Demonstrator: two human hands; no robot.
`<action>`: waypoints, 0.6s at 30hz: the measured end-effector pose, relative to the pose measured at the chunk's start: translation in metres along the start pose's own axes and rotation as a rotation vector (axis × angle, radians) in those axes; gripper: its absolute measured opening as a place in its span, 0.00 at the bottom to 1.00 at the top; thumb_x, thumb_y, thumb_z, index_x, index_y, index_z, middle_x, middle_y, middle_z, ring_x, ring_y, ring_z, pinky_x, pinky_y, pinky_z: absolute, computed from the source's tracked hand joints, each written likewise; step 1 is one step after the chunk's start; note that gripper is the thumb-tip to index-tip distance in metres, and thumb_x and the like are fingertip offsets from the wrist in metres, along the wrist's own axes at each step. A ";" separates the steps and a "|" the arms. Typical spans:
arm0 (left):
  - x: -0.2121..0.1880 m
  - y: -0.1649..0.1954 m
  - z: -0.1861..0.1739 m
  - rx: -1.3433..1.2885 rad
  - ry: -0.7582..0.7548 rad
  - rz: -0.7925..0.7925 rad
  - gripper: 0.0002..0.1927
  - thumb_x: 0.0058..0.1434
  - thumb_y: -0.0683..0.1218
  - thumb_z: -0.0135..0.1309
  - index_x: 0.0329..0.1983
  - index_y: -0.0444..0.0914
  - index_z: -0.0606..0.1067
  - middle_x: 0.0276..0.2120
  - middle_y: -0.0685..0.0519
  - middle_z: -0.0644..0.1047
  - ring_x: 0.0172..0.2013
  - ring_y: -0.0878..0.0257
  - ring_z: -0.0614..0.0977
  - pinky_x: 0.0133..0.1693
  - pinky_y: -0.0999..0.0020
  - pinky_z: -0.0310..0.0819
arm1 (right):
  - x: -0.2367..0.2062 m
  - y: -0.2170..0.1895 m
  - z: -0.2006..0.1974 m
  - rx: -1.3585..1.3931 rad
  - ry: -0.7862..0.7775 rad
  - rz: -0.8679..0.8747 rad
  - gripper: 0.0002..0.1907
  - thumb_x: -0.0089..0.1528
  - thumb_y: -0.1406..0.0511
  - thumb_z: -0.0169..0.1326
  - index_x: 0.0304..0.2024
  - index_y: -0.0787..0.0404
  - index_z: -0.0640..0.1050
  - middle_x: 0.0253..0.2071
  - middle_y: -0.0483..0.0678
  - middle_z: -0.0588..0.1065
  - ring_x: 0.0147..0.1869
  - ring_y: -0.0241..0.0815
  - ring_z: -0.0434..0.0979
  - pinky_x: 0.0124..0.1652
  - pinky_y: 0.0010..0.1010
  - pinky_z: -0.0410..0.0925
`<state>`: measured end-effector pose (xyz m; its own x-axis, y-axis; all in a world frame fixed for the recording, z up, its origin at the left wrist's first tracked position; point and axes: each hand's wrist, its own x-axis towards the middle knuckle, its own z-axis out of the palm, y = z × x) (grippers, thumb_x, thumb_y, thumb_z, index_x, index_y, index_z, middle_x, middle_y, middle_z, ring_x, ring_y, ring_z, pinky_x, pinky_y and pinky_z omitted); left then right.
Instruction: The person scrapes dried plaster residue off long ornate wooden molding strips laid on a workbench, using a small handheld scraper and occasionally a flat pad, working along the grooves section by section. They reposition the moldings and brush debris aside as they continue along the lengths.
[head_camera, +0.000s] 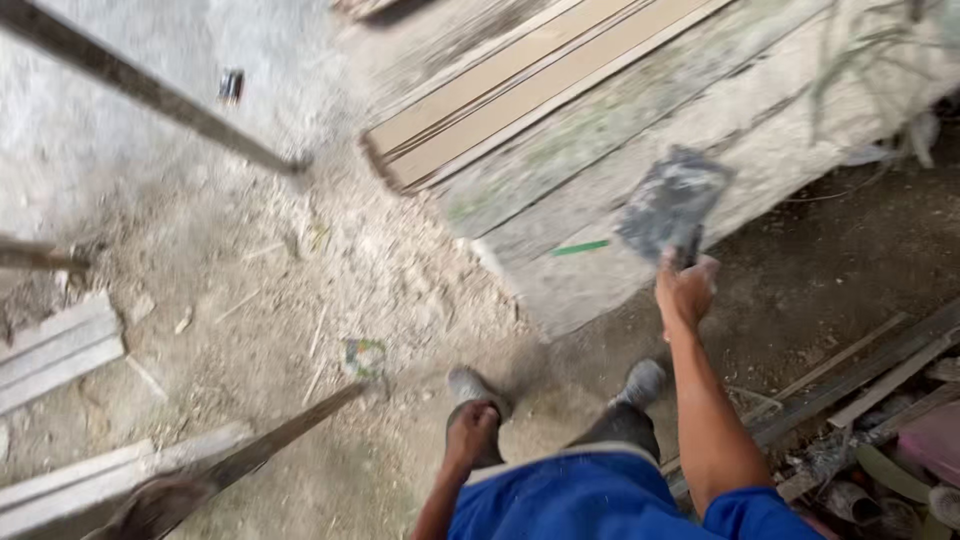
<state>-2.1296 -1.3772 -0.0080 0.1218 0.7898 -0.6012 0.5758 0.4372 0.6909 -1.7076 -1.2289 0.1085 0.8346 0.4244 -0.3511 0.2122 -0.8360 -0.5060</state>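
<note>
Trowel (672, 203), grey and mortar-caked, held up in our right hand (685, 290), whose fingers are wrapped tight around the short handle at the blade's lower edge; the blade stands above the fist, tilted slightly right, in front of a pale concrete slab (640, 110) that runs diagonally across the upper right. We see our right arm rising from the lower right, bare to a blue sleeve. Our left hand (472, 422) hangs low by the left knee, just above blue shorts (590, 500); it looks loosely curled and holds nothing, though motion blur keeps us from telling the fingers exactly. Two grey shoes (470, 385) stand on dusty ground (300, 290) strewn with chips and sawdust. On the slab lie long tan boards (520, 85), stacked flat and parallel to its edge, and a small green strip (580, 247) rests near the slab's lower corner, just left of the trowel. A dark pole (150, 90) slants from the upper left down to the ground; a second one (270, 440) crosses the lower left. Pale planks (60, 350) lie at the left edge, and scrap timber and debris (870, 420) pile at the lower right beside dark soil.
</note>
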 end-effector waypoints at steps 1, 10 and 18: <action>0.005 -0.009 -0.036 -0.118 0.101 -0.096 0.23 0.62 0.56 0.53 0.53 0.36 0.78 0.44 0.41 0.82 0.46 0.53 0.84 0.48 0.59 0.77 | -0.023 -0.005 0.010 -0.031 0.039 -0.061 0.37 0.69 0.44 0.52 0.66 0.66 0.64 0.53 0.67 0.74 0.51 0.66 0.77 0.47 0.56 0.71; 0.119 0.055 -0.229 -0.050 0.348 -0.083 0.27 0.66 0.58 0.54 0.24 0.30 0.70 0.21 0.43 0.72 0.25 0.57 0.70 0.31 0.53 0.66 | -0.167 -0.133 0.126 -0.131 -0.517 -0.198 0.39 0.67 0.45 0.40 0.79 0.40 0.48 0.54 0.64 0.75 0.50 0.67 0.80 0.46 0.52 0.72; 0.255 0.145 -0.283 -0.338 0.083 0.133 0.23 0.70 0.49 0.50 0.61 0.28 0.70 0.47 0.39 0.81 0.47 0.55 0.82 0.50 0.63 0.77 | -0.186 -0.212 0.233 0.060 -0.485 -0.940 0.23 0.70 0.62 0.49 0.66 0.62 0.68 0.45 0.64 0.78 0.45 0.61 0.81 0.44 0.50 0.74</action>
<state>-2.2441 -0.9906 0.0523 0.1041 0.8753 -0.4722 0.2583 0.4347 0.8627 -2.0266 -1.0497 0.0973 0.0530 0.9962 -0.0686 0.6308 -0.0866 -0.7711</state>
